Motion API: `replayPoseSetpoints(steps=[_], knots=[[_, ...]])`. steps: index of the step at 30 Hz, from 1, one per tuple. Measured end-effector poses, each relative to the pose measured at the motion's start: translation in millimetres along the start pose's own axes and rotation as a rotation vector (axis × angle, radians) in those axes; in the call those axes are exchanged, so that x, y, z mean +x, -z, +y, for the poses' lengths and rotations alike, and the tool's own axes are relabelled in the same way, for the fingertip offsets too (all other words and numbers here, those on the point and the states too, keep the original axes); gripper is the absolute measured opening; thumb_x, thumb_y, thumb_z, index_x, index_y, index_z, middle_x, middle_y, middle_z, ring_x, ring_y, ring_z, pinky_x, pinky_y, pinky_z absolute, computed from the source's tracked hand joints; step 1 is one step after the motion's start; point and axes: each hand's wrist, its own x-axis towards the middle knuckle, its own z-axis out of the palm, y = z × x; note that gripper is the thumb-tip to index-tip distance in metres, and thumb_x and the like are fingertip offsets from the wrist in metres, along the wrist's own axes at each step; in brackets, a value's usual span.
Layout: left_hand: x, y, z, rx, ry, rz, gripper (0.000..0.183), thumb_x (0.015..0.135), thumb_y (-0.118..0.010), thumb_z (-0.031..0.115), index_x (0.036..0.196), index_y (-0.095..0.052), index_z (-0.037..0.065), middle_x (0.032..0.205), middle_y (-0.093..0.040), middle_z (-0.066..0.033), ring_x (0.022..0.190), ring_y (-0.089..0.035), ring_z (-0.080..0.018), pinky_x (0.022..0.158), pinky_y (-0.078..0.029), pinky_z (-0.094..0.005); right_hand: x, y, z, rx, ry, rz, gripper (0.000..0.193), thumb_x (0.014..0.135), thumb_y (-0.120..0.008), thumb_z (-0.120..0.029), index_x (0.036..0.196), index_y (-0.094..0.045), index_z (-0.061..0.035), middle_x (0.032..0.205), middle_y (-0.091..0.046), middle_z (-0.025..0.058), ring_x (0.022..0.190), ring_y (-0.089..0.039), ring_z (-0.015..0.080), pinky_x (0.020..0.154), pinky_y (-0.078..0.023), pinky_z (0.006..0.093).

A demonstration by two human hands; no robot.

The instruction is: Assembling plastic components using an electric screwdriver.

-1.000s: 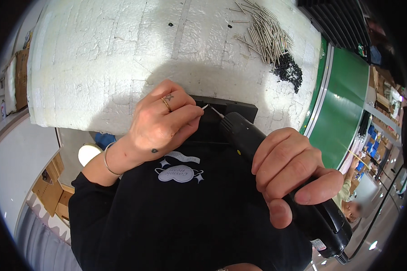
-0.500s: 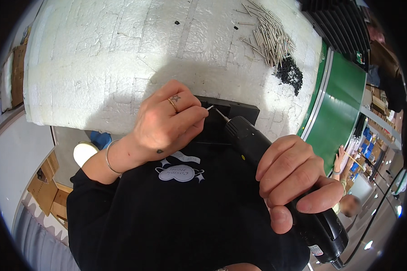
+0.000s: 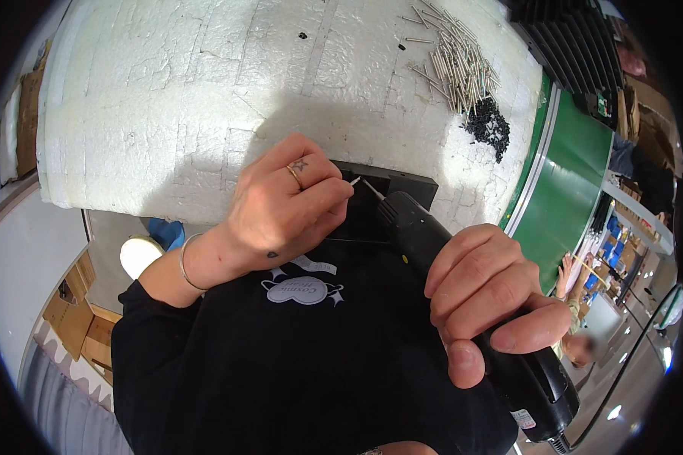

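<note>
My right hand (image 3: 497, 299) is wrapped round a black electric screwdriver (image 3: 417, 227), whose cord leaves its lower end. The thin metal bit (image 3: 373, 189) points up and left toward the fingertips of my left hand (image 3: 292, 201). That hand is closed in a pinch. A small pale pointed tip (image 3: 355, 181) sticks out from its fingertips, close to the bit's end but apart from it; I cannot make out what it is. Beneath both lies a long black block or bar (image 3: 413, 186) at the table's near edge, partly hidden by my left hand and the screwdriver.
White foam-like sheeting (image 3: 167, 98) covers the table. At its far right lie a heap of thin silvery rods (image 3: 463, 68) and a pile of tiny black pieces (image 3: 487, 129). Beyond are a green surface (image 3: 565, 159), black ribbed parts (image 3: 565, 45) and another person's hand (image 3: 564, 274).
My right hand and the screwdriver have shifted very slightly up and left. A dark speck beside the pale tip no longer shows. My left hand keeps its pinch.
</note>
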Motion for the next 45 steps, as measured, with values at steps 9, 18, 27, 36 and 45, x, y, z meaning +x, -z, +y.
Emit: replayPoseSetpoints(steps=[9, 18, 27, 36, 45], knots=[[-4.7, -6.5, 0.3, -0.037, -0.023, -0.020, 0.026, 0.057, -0.077, -0.002, 0.079, -0.066, 0.005, 0.077, -0.063, -0.0046, 0.072, -0.060, -0.0251, 0.061, -0.050, -0.0341, 4.7, -4.2, 7.4, -0.005, 0.038, -0.089, 0.031, 0.074, -0.074, 0.006, 0.087, -0.048, -0.0042, 0.060, -0.056, 0.0058, 0.048, -0.053, 0.0189, 0.045, -0.046, 0.0295], [-3.5, -8.3, 0.8, -0.047, -0.006, -0.070, 0.014, 0.065, -0.075, 0.003, 0.075, -0.066, 0.005, 0.072, -0.060, -0.0011, 0.075, -0.058, -0.0202, 0.069, -0.048, -0.0331, 21.6, 1.6, 4.0, -0.141, -0.155, -0.231, 0.036, 0.080, -0.075, -0.007, 0.090, -0.041, -0.0123, 0.064, -0.059, 0.0002, 0.051, -0.056, 0.0135, 0.050, -0.049, 0.0284], [-2.0, -5.5, 2.7, -0.014, 0.000, -0.127, 0.012, 0.067, -0.075, 0.006, 0.074, -0.066, 0.005, 0.071, -0.059, -0.0020, 0.074, -0.058, -0.0205, 0.069, -0.046, -0.0336, 18.7, -12.2, 11.5, -0.001, -0.089, -0.014, 0.027, 0.067, -0.067, 0.014, 0.081, -0.050, -0.0006, 0.060, -0.053, 0.0071, 0.045, -0.050, 0.0205, 0.042, -0.041, 0.0301], [7.9, 2.8, 6.4, -0.062, -0.092, -0.187, 0.022, 0.063, -0.082, 0.013, 0.074, -0.065, 0.005, 0.070, -0.057, -0.0030, 0.071, -0.055, -0.0222, 0.066, -0.046, -0.0347, 13.2, 38.6, -24.5, -0.071, -0.025, 0.188, 0.017, 0.083, -0.058, -0.011, 0.097, -0.048, -0.0112, 0.062, -0.050, -0.0033, 0.052, -0.050, 0.0098, 0.055, -0.040, 0.0257], [39.7, 21.8, 0.4, 0.008, -0.078, -0.163, 0.022, 0.062, -0.083, 0.006, 0.078, -0.067, 0.004, 0.073, -0.062, -0.0041, 0.069, -0.056, -0.0238, 0.060, -0.048, -0.0315, 3.1, 91.3, 10.5, -0.319, 0.097, 0.546, 0.024, 0.082, -0.049, -0.011, 0.105, -0.053, -0.0088, 0.063, -0.039, 0.0009, 0.056, -0.040, 0.0137, 0.063, -0.037, 0.0332]])
